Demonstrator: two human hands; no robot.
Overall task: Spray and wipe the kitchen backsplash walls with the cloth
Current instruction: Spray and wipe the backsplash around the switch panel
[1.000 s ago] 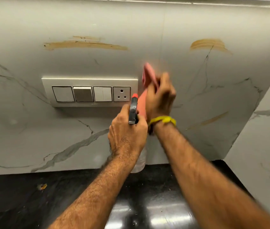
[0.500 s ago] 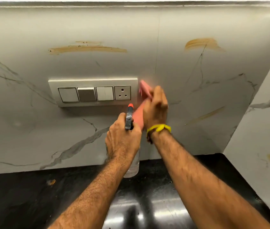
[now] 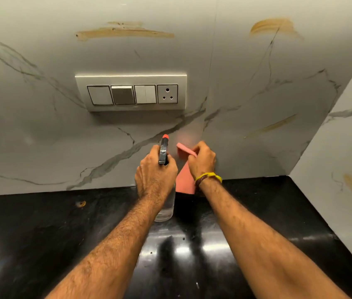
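left grip point(image 3: 155, 173) clenched round the neck of a clear spray bottle point(image 3: 166, 203), orange nozzle at 12 o'clock. right grip point(image 3: 203, 161) clutching a pink cloth point(image 3: 184, 178), pressed against the marble backsplash point(image 3: 257, 137) just above the black desk point(image 3: 41, 234). switch plate point(image 3: 130, 91) at 11 o'clock from both grips. brown smears point(image 3: 125, 33) well above, another at 2 o'clock.

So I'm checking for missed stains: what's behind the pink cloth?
Behind the pink cloth, gripped by the right hand, lies marble backsplash just above the black counter. Whatever is on the covered patch cannot be seen.
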